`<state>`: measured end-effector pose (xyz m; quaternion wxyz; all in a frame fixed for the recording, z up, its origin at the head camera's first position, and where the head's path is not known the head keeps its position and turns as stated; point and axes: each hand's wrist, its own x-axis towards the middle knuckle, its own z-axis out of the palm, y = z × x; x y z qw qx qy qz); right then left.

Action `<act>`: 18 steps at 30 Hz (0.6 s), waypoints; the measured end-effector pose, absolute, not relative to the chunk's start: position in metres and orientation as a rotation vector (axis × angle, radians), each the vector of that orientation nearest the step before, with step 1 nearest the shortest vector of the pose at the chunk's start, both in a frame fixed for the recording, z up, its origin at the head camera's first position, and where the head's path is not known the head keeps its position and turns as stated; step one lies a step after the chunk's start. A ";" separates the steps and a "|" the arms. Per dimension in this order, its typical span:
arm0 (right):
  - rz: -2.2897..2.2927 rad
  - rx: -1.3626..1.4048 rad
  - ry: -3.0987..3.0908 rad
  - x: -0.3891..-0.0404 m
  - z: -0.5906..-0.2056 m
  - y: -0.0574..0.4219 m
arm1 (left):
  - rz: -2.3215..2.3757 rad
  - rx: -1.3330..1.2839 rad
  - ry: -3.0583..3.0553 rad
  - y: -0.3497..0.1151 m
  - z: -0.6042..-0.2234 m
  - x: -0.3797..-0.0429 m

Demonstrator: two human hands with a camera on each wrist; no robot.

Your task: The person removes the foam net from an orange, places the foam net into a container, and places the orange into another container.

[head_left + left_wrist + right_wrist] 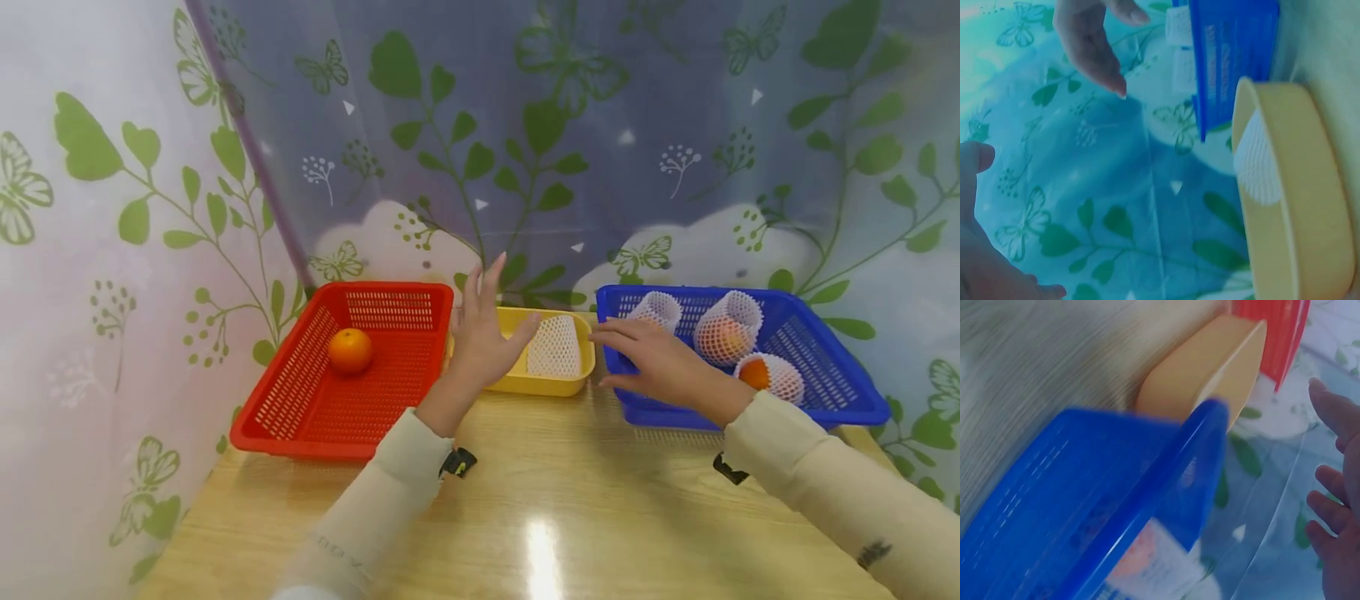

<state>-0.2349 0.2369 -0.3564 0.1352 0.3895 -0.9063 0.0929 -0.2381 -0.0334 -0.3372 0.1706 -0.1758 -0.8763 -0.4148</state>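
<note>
Worktop (600,500) fronts the yellow basin (536,386). Left grip (480,346) hovers spread over its left end, right grip (660,358) spread right of it. Foam net (553,348) lies inside; blue basket (855,414) to its right holds netted fruits (726,337), red basket (382,392) to its left an orange (350,351).

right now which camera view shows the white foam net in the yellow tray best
Head view, from above: nearly all the foam net shows inside the yellow tray. Left wrist: partly hidden by the tray's side. Right wrist: I can't make it out.
</note>
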 end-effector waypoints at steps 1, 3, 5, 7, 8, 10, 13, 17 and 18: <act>0.262 1.108 -2.647 -0.236 -0.356 0.242 | -1.195 -0.505 -2.489 -0.029 -0.340 -0.237; 0.249 1.066 -2.693 -0.239 -0.355 0.253 | -1.236 -0.514 -2.504 -0.020 -0.344 -0.234; 0.241 1.009 -2.729 -0.241 -0.355 0.265 | -1.250 -0.530 -2.529 -0.011 -0.347 -0.233; 0.224 0.944 -2.770 -0.243 -0.354 0.277 | -1.243 -0.541 -2.554 -0.002 -0.350 -0.231; 0.215 0.912 -2.789 -0.244 -0.354 0.283 | -1.231 -0.546 -2.569 0.002 -0.351 -0.230; 0.183 0.841 -2.834 -0.246 -0.353 0.295 | -1.209 -0.560 -2.586 0.010 -0.355 -0.229; 0.137 0.689 -2.923 -0.249 -0.353 0.313 | -1.180 -0.573 -2.612 0.022 -0.361 -0.228; 0.131 0.476 -3.017 -0.253 -0.351 0.338 | -1.139 -0.578 -2.663 0.038 -0.368 -0.227; 0.140 0.421 -3.035 -0.254 -0.351 0.345 | -1.128 -0.580 -2.677 0.042 -0.369 -0.227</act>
